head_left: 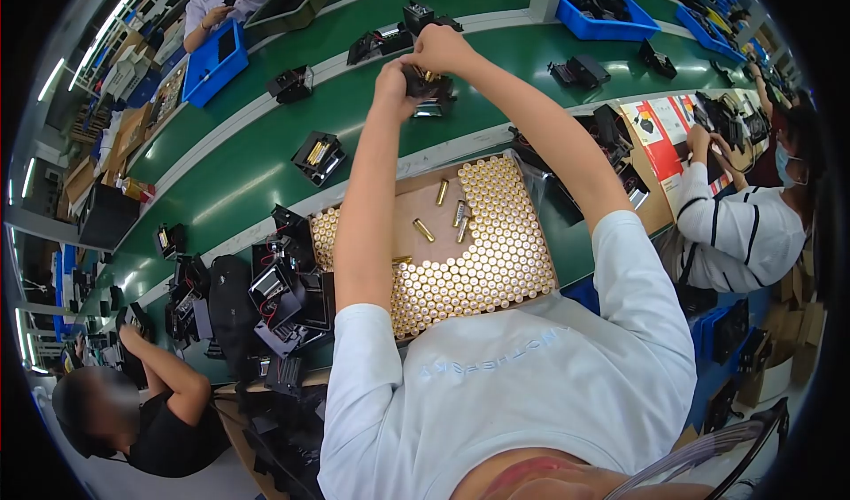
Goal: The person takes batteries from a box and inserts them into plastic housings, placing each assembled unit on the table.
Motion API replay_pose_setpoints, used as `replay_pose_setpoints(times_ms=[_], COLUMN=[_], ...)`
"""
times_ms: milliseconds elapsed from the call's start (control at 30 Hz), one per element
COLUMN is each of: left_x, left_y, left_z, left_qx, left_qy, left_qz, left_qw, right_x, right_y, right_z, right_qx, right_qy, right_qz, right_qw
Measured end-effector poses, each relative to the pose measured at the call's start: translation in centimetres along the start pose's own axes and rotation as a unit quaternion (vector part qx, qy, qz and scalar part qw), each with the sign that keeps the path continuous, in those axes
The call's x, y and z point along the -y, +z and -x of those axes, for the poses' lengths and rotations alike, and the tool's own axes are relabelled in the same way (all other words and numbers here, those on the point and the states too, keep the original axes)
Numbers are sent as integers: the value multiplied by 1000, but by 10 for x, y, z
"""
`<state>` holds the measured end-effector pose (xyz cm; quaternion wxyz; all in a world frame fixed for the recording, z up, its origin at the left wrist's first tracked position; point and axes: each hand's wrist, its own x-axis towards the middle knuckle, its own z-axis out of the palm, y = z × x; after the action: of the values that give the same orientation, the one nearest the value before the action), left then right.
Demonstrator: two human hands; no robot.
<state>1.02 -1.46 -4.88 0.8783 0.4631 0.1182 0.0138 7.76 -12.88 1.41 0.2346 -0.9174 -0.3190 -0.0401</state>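
Both my arms reach out over a cardboard tray (551, 265) packed with upright batteries (482, 265). Several loose batteries (423, 230) lie on its bare bottom. Beyond the tray's far side, my left hand (392, 91) is closed around a small black battery case (420, 82). Gold shows inside this case. Just above it, my right hand (443, 50) has its fingers pinched together at the case's top edge; whatever is between them is hidden. Past the hands, more black cases (379, 46) rest on the green bench.
A black case with gold batteries (317, 156) sits left on the green conveyor (239, 194). Black cases with red wires (276, 283) are heaped left of the tray. Blue bins (606, 13) stand at the back. Co-workers sit at left, right (739, 221) and far side.
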Motion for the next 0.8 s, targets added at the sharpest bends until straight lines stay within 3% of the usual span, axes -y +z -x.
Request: replay_pose_setpoints(times_ms=[100, 300, 400, 500, 600, 633, 700, 800], left_x=[2, 6, 10, 10, 10, 11, 11, 10], left_y=[9, 1, 2, -4, -18, -22, -25, -29], left_z=[13, 11, 10, 15, 12, 9, 8, 10], left_qx=[-20, -27, -151, -176, -131, -124, -116, -85], left_qy=[-34, 15, 47, 33, 33, 28, 30, 27], left_qz=[69, 9, -20, 2, 33, 124, 131, 115], left_qw=[997, 999, 987, 984, 990, 984, 984, 989], right_x=[1, -2, 3, 9, 12, 13, 18, 17], right_y=[-6, -6, -5, 2, 10, 12, 14, 24], right_z=[7, 24, 44, 64, 76, 79, 83, 74], right_qx=[19, -1, -39, -83, -103, -98, -92, -124], right_qy=[-26, -100, -111, -120, -158, -164, -169, -199], right_qz=[-1, -99, -161, -220, -235, -251, -269, -186], right_qw=[999, 990, 980, 965, 954, 949, 944, 954])
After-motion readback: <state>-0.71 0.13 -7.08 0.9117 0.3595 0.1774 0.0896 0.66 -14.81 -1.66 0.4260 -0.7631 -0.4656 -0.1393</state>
